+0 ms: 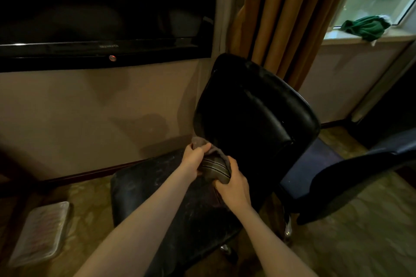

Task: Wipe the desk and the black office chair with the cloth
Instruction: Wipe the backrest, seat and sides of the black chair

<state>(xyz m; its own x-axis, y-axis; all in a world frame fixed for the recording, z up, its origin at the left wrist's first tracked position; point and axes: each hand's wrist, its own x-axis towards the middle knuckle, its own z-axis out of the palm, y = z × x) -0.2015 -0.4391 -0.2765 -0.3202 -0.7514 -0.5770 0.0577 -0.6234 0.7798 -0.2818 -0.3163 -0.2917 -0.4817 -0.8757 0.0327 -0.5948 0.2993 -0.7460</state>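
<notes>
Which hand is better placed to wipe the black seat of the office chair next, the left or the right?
Probably the right hand: it grips the folded bulk of the grey striped cloth low over the black seat; the left hand only pinches its upper end by the backrest.

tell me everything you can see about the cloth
The cloth is grey and soft-looking, with dark stripes along one folded part. It is bunched into a wad, not spread flat. The left hand grips its upper, fuzzier end and the right hand grips the striped lower end. It is held over the back of the chair seat, by the foot of the backrest; whether it touches the chair is unclear.
</notes>
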